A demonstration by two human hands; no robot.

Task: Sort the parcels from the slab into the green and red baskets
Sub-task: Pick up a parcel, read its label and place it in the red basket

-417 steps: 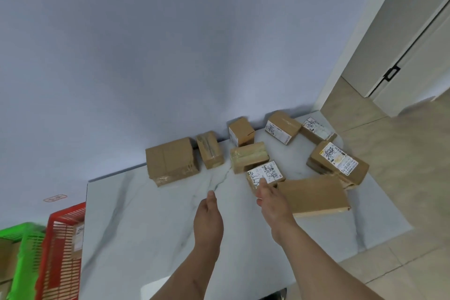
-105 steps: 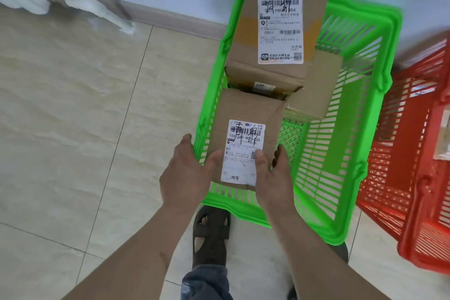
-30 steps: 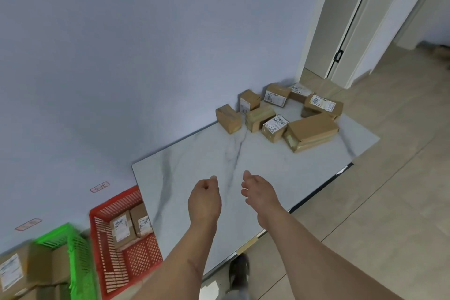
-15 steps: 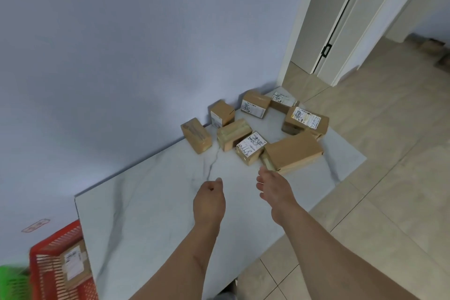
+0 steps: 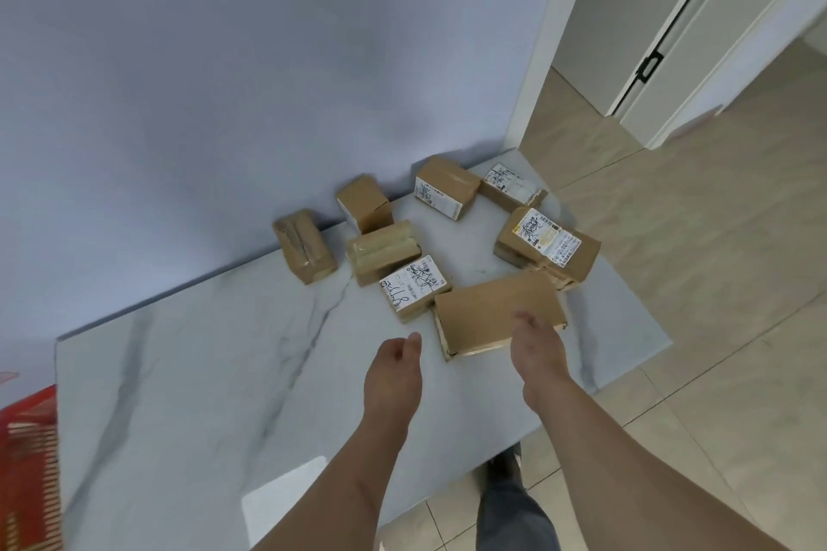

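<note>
Several brown cardboard parcels lie in a loose ring at the far right end of the white marble slab (image 5: 201,371). Nearest me is a flat plain parcel (image 5: 488,309), with a small labelled parcel (image 5: 414,286) to its left. My right hand (image 5: 534,344) reaches out over the flat parcel's near right part, fingers relaxed and empty. My left hand (image 5: 396,371) hovers over the slab just short of the flat parcel's near left corner, fingers loosely curled and holding nothing. A corner of the red basket (image 5: 27,470) shows at the left edge. The green basket is out of view.
The slab lies on the tiled floor against a pale blue wall. A larger labelled parcel (image 5: 548,244) sits at the slab's right side, others (image 5: 443,188) against the wall. A doorway and white door (image 5: 671,36) stand at the right. My foot (image 5: 503,468) is by the slab's front edge.
I have stepped closer to the parcels, and both empty hands have reached forward. My right hand now hovers over the flat plain parcel. The red basket has slid almost out of view.
</note>
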